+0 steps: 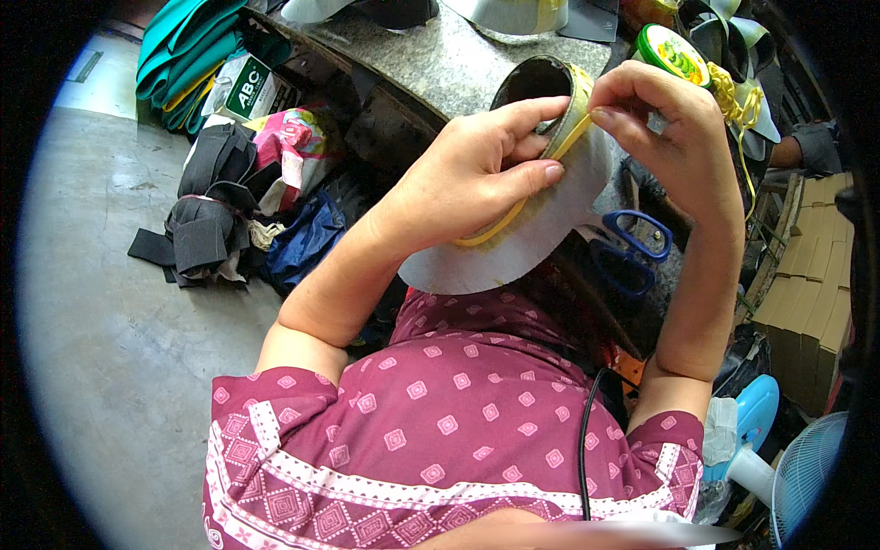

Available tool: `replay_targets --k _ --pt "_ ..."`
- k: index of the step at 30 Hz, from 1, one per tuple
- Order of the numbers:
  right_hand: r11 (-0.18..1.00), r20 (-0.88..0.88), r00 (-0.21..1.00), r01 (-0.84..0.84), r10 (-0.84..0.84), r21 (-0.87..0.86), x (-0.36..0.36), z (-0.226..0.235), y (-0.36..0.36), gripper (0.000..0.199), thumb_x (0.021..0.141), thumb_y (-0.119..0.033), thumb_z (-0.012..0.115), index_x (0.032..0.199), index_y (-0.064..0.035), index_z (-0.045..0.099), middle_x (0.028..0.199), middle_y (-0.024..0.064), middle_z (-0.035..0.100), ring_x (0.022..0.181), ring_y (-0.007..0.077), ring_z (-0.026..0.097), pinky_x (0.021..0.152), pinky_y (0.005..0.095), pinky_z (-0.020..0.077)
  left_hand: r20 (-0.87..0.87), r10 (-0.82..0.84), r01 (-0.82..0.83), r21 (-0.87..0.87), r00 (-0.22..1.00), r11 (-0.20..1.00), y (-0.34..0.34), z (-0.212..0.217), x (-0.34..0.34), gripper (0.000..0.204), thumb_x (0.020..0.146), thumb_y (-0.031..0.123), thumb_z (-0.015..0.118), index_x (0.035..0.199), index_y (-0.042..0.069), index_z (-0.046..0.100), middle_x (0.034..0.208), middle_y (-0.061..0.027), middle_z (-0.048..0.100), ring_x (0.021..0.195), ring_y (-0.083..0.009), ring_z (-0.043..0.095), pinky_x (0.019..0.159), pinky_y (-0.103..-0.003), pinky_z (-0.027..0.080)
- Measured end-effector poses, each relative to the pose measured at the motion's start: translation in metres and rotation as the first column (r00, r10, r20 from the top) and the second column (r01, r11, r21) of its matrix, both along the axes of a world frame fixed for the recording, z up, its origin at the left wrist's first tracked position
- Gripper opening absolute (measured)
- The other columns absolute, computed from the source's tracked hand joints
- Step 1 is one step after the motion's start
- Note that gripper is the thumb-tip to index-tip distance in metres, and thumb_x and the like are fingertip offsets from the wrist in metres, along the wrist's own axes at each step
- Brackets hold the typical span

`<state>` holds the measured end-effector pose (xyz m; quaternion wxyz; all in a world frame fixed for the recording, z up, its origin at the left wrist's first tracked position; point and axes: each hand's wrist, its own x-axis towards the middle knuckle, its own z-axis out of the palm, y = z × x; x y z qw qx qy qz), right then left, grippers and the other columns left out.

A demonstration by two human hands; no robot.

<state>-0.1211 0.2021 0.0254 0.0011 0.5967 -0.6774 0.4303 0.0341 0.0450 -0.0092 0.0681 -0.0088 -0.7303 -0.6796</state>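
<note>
A grey, flared, collar-topped piece [477, 268] is held at a tilt in front of me, its dark round opening facing up and away. My left hand [481, 170] grips its collar, with the thumb on the outside and some fingers over the rim at the opening. A thin yellow strip [573, 137] runs around the collar where it meets the flare. Near the collar's right side, my right hand [678, 128] pinches this strip between thumb and forefinger. Blue-handled scissors [632, 243] lie just right of the flare, their blades partly hidden.
More grey pieces [509, 14] stand on the speckled tabletop [403, 60]. A green-rimmed round tub [674, 55] and tangled yellow cord [738, 101] are at right. Black cloth strips [206, 202] lie left. Stacked cardboard [807, 257], a fan [811, 477] and another person's sleeve [816, 147] appear at right.
</note>
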Motion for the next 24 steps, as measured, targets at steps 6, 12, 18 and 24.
replay_targets --k 6,12,18,24 --pt "0.996 -0.093 0.992 0.085 -0.084 0.015 0.001 -0.005 -0.003 0.014 0.080 -0.007 0.072 0.092 -0.0030 0.065 0.074 0.0075 0.062 0.063 0.0155 0.059 0.060 0.0280 0.0490 -0.034 -0.020 0.022 0.055 0.999 0.998 0.003 -0.004 -0.005 0.056 0.092 0.000 0.063 0.143 -0.004 0.040 0.090 -0.0043 0.067 0.085 -0.0048 0.056 0.076 -0.022 0.049" --pt "0.996 -0.083 0.993 0.085 -0.083 0.017 0.001 -0.003 -0.002 0.011 0.081 0.000 0.070 0.090 -0.0015 0.063 0.076 0.0022 0.063 0.069 0.0092 0.058 0.064 0.0238 0.0478 -0.032 -0.010 0.010 -0.002 0.999 1.000 0.002 -0.008 -0.003 0.057 0.092 0.000 0.061 0.144 -0.002 0.040 0.093 -0.0042 0.065 0.086 -0.0043 0.055 0.078 -0.023 0.049" --pt "0.989 -0.150 0.979 0.144 -0.137 0.035 0.001 -0.006 -0.004 0.015 0.078 -0.013 0.074 0.089 -0.0064 0.065 0.075 0.0086 0.064 0.065 0.0204 0.064 0.062 0.0307 0.0509 -0.103 -0.019 0.020 0.013 0.995 1.000 0.003 -0.015 -0.005 0.057 0.091 0.000 0.062 0.144 -0.002 0.040 0.098 -0.0063 0.067 0.091 -0.0052 0.058 0.081 -0.024 0.049" --pt "0.990 -0.144 0.985 0.104 -0.089 0.097 0.006 -0.005 -0.005 0.015 0.077 0.001 0.072 0.087 -0.0011 0.061 0.073 0.0022 0.059 0.066 0.0088 0.057 0.062 0.0237 0.0473 -0.117 0.079 -0.063 0.140 0.990 0.988 0.007 -0.015 -0.004 0.042 0.092 0.003 0.064 0.131 -0.004 0.052 0.105 -0.0073 0.067 0.095 -0.0091 0.062 0.085 -0.025 0.051"
